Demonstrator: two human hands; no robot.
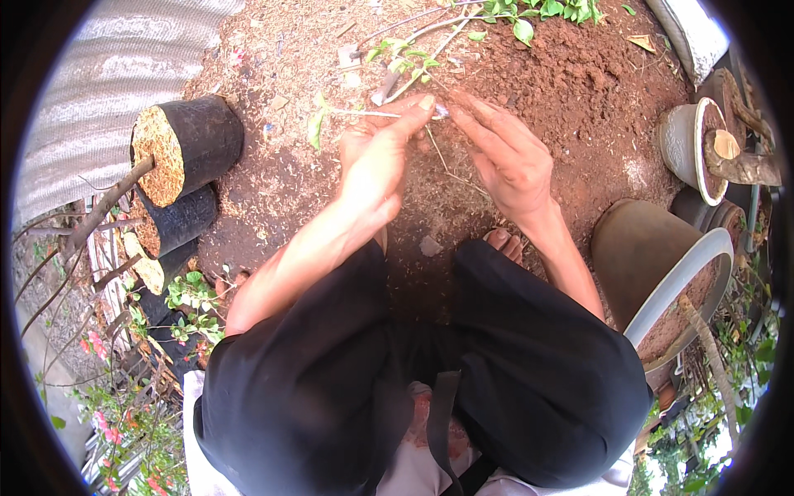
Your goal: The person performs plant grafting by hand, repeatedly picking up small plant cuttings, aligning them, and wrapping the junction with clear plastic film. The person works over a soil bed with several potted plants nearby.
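Observation:
Above the soil between my knees, my left hand (372, 161) is closed in a pinch, thumb against fingers. It grips a thin pale leafy stem (360, 112), whose green leaves (316, 124) stick out on the left side. Close by on the right, my right hand (514, 164) has its fingers pressed together, their tips almost meeting the left thumb. A small whitish-blue bit (441, 111) shows between the two hands; what it is, I cannot make out. Just beyond the hands lie cut leafy branches (422, 68). A thin dry twig (447, 168) shows below the fingertips.
Black planting bags (203, 136) lie tipped over on the left beside corrugated sheeting (99, 99). At right are a large tilted pot (645, 248) and a smaller white pot (682, 140) with a thick stem. Loose reddish soil (571, 70) is heaped at the far right.

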